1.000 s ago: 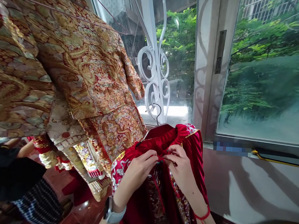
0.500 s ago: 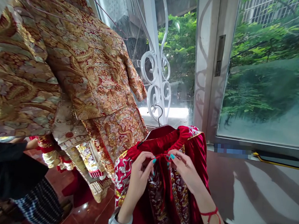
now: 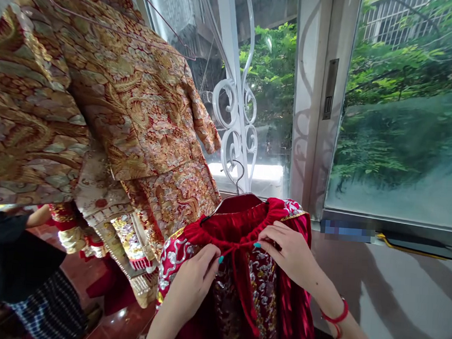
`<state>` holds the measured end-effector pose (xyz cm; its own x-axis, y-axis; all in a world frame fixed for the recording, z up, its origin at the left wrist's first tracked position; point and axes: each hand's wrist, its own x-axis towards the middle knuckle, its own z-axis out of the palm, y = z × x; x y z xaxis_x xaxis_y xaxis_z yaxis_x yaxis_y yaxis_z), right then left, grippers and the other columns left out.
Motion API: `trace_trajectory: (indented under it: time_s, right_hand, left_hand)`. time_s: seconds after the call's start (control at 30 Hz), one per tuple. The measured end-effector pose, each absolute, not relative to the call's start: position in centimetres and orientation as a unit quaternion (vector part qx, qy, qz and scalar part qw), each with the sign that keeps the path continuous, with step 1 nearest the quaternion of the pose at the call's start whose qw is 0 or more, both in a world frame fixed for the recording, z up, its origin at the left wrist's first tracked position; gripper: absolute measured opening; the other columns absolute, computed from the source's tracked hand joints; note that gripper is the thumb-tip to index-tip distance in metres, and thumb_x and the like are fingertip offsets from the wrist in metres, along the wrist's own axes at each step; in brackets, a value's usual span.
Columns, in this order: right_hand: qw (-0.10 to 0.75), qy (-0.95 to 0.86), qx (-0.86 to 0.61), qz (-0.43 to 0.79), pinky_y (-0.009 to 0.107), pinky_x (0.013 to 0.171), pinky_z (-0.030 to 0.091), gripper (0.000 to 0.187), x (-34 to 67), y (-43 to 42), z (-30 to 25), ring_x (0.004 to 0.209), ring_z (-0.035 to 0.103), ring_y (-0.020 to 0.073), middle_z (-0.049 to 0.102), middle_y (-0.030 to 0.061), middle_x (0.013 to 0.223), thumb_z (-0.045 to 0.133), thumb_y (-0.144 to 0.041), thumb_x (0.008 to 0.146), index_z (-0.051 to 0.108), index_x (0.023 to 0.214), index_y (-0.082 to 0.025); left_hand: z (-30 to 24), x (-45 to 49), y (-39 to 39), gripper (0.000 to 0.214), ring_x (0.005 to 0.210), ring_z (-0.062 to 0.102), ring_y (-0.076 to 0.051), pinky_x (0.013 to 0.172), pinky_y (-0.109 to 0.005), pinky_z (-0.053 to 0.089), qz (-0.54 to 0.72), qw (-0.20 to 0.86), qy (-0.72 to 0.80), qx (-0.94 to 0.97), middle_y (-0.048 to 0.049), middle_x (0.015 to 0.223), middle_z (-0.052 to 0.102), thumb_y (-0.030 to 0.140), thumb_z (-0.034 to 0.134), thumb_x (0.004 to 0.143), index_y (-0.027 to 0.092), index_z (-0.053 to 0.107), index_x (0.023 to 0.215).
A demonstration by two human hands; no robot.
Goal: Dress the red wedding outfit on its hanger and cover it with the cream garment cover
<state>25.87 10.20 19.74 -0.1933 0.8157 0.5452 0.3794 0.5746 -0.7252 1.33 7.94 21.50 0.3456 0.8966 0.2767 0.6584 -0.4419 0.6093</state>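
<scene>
A red velvet cape (image 3: 295, 293) with silver and gold embroidered panels hangs on a dark hanger (image 3: 243, 201) in front of me. Its gathered neckline closes with a red drawstring (image 3: 236, 247), knotted at the front, tails hanging down over the embroidery. On the knot's left side, my left hand (image 3: 195, 276) is closed, thumb and fingers pinching the drawstring. My right hand (image 3: 288, 249) pinches it on the other side, thumb against the gathered edge. The cord inside both pinches is mostly hidden by the fingers.
A gold brocade jacket (image 3: 137, 106) hangs at left, with other embroidered garments below it. A person in a dark top (image 3: 6, 257) stands at lower left. Behind the cape are a white scrolled metal post (image 3: 234, 98) and windows. A dark flat object (image 3: 417, 246) lies on the sill.
My hands have moved apart from close together at the neckline, drawing the drawstring outward to either side. A knot now shows between them, and the neck opening is more visible.
</scene>
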Motion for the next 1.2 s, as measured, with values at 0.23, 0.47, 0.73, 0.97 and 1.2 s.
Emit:
trace_trajectory:
  time_s: [0.23,0.47,0.73,0.97,1.2]
  right_hand:
    - [0.453,-0.671,-0.279,0.516,0.028,0.054,0.041,0.036,26.6,11.4,19.2,0.052,0.044,0.012,0.052,-0.0011,0.067,0.041,-0.052,0.095,0.048,0.076,-0.022]
    - [0.432,-0.779,-0.453,0.015,0.028,0.06,0.032,0.015,29.0,12.3,20.7,0.063,0.046,0.0148,0.052,-0.0013,0.062,0.054,-0.01,0.074,0.052,0.065,-0.022]
    - [0.585,-0.658,-0.352,0.318,0.025,0.055,0.038,0.022,26.4,11.0,17.5,0.06,0.043,0.0128,0.047,-0.0028,0.067,0.055,-0.025,0.081,0.038,0.069,-0.023]
    - [0.467,-0.748,-0.465,0.075,0.028,0.062,0.039,0.01,30.4,11.3,17.8,0.066,0.047,0.0153,0.053,-0.0009,0.068,0.053,-0.011,0.075,0.053,0.074,-0.021]
    - [0.614,-0.642,-0.427,0.165,0.04,0.091,0.052,0.038,34.1,14.5,16.4,0.108,0.061,0.0222,0.06,0.0106,0.129,0.062,-0.027,0.082,0.058,0.119,-0.023]
  left_hand:
    - [20.3,1.8,9.2,0.023,0.051,0.036,-0.01,0.05,-0.021,0.034,0.363,0.408,0.426,0.721,0.0068,0.065,0.04,0.045,0.045,0.093,0.022,0.047,0.09]
    - [22.2,1.1,9.3,0.008,0.07,0.058,-0.015,0.064,-0.024,0.044,0.278,0.142,0.498,0.809,-0.0006,0.078,0.063,0.024,0.051,0.086,0.022,0.058,0.087]
    - [19.4,0.9,9.8,0.017,0.069,0.054,-0.015,0.065,-0.026,0.046,0.399,0.229,0.372,0.806,-0.002,0.075,0.059,0.033,0.05,0.09,0.021,0.052,0.079]
    - [20.3,0.9,7.9,0.012,0.059,0.049,-0.012,0.058,-0.022,0.042,0.288,0.235,0.491,0.788,0.0038,0.068,0.053,0.033,0.054,0.088,0.021,0.057,0.086]
    - [21.7,-3.9,10.1,0.03,0.114,0.06,-0.025,0.091,-0.037,0.054,0.527,0.066,0.486,0.694,-0.0121,0.122,0.062,0.038,0.049,0.09,0.022,0.058,0.113]
